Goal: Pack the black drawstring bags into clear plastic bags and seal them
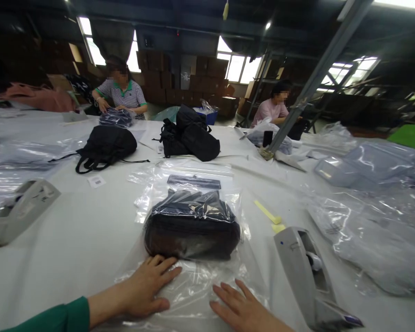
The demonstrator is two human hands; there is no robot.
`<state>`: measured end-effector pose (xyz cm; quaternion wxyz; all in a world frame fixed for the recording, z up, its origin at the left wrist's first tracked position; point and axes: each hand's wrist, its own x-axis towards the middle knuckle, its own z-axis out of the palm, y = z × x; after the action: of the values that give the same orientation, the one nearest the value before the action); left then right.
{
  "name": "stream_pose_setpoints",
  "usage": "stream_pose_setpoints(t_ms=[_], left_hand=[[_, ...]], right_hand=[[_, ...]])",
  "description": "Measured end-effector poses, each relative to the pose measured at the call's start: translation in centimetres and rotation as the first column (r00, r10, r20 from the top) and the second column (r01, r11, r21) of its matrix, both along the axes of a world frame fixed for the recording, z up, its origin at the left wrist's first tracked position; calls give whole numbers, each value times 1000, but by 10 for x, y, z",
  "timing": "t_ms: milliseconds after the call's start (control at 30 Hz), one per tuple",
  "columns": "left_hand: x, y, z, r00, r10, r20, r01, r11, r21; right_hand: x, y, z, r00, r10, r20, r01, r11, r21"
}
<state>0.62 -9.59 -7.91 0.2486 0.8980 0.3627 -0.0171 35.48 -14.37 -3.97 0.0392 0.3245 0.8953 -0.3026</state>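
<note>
A black bag (pixel 192 229) lies inside a clear plastic bag (pixel 193 281) on the white table, straight ahead of me. My left hand (pixel 145 287) rests flat on the near, empty end of the plastic, fingers spread, fingertips almost touching the black bag. My right hand (pixel 242 308) also lies flat on the plastic a little to the right, fingers stretched out. Neither hand holds anything.
A grey tape dispenser (pixel 307 276) stands at the right, another (pixel 20 210) at the left. Loose black bags (pixel 105 145) (pixel 193 136) lie farther back. Heaps of clear plastic bags (pixel 370 230) cover the right side. Two people work at the table's far edge.
</note>
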Motion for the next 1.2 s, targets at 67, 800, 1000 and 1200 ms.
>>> stream_pose_setpoints(t_ms=[67, 800, 1000, 1200], left_hand=[[5, -2, 0, 999, 11, -36, -10, 1000, 29], [-79, 2, 58, 763, 445, 468, -564, 813, 146], [-66, 50, 61, 784, 277, 556, -483, 835, 265], [-63, 73, 29, 679, 407, 611, -504, 863, -15]], right_hand=[[4, -14, -10, 998, 8, 60, -12, 998, 64], [22, 60, 52, 604, -674, -425, 738, 675, -21], [21, 83, 38, 551, -665, -503, 734, 673, -86], [27, 92, 24, 368, -734, -571, 764, 589, -264]])
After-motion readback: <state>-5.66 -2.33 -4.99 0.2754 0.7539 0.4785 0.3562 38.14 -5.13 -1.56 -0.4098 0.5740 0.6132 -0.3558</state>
